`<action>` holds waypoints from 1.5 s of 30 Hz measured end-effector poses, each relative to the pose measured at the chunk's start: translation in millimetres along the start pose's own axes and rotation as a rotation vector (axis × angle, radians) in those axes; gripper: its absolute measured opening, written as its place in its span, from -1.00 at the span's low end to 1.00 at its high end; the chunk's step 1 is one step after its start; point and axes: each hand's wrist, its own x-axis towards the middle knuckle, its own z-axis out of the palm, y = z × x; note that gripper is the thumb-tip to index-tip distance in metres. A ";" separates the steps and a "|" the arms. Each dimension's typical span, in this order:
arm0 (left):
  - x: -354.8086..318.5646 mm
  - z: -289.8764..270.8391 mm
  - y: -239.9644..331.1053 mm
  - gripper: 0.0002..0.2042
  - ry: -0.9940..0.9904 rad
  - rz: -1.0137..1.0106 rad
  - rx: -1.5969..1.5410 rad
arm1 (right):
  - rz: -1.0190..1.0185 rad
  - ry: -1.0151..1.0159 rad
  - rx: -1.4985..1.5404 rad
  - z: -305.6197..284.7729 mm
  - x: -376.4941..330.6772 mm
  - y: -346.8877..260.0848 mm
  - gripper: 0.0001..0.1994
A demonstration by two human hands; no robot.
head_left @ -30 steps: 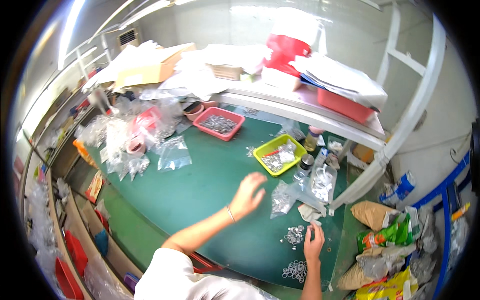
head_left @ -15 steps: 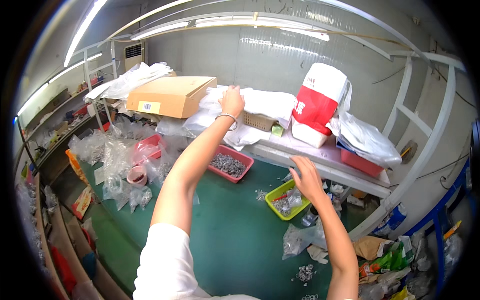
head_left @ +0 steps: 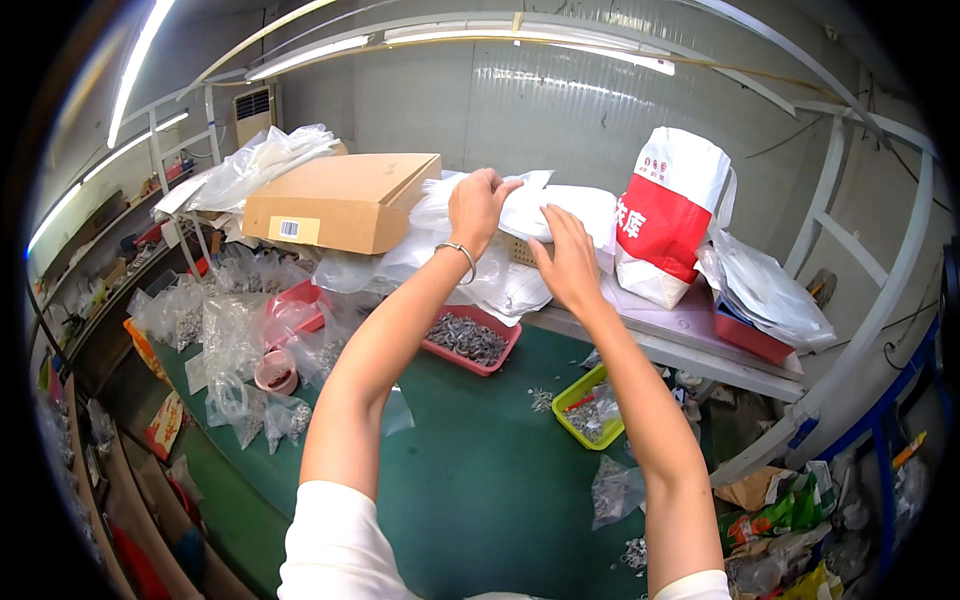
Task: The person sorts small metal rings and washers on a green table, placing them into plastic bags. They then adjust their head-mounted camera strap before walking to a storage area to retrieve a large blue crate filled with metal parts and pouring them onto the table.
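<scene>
Hands are reaching up to the shelf: the left hand [head_left: 478,205] is closing its fingers on the top of a pile of clear plastic bags [head_left: 520,215], while the right hand [head_left: 566,262] is lying flat and open against the pile's front. Left of the pile is sitting a cardboard box [head_left: 340,200], right of it a red-and-white sack [head_left: 665,215]; below, a red tray [head_left: 470,340] is resting on the green tabletop [head_left: 480,480].

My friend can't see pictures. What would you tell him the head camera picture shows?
Two bare hands, the left hand and right hand, reach up to a pile of white plastic bags on a shelf. Beside the pile sit a cardboard box and a red and white bag. Below, a green table holds a red tray of small metal parts.
</scene>
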 end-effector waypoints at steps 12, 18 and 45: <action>-107.7 -91.0 107.8 -0.95 0.253 0.417 -0.447 | 0.870 -1.406 0.435 -231.5 -452.4 -85.1 -0.74; -324.3 -136.2 115.0 -0.84 -0.702 0.279 -0.120 | 1.850 -1.476 0.666 -316.3 -692.7 -233.3 -0.41; -639.7 -174.6 179.2 -0.69 -2.140 -0.716 -0.218 | 1.599 -1.005 -0.195 -349.6 -861.0 -330.6 -0.77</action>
